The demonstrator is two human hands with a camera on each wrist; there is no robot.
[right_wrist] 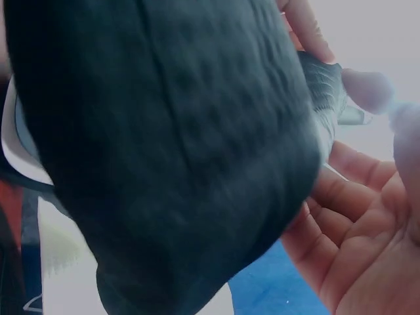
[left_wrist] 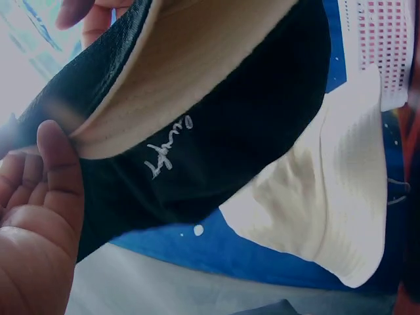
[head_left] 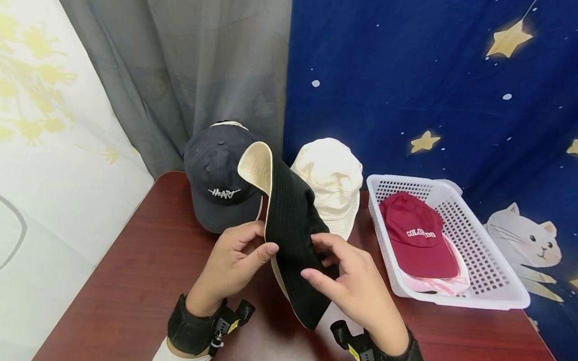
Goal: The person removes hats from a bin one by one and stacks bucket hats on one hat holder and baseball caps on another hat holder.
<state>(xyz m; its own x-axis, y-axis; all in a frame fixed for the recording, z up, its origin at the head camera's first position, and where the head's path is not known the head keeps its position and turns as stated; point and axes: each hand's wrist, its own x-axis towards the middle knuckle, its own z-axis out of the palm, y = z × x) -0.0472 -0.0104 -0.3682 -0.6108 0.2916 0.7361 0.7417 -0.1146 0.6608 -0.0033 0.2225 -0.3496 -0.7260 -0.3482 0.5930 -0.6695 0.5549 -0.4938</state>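
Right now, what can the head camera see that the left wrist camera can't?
Only the head view shows the dark cap with white lettering, the red cap lying in the white basket, the wooden table and both hands, left hand and right hand, holding the black hat. Only the left wrist view shows small white stitched writing on that hat. Both show the black hat's cream lining and the cream bucket hat.

The pink item (head_left: pixel 444 286) under the red cap (head_left: pixel 417 235) is mostly hidden, perhaps another hat.
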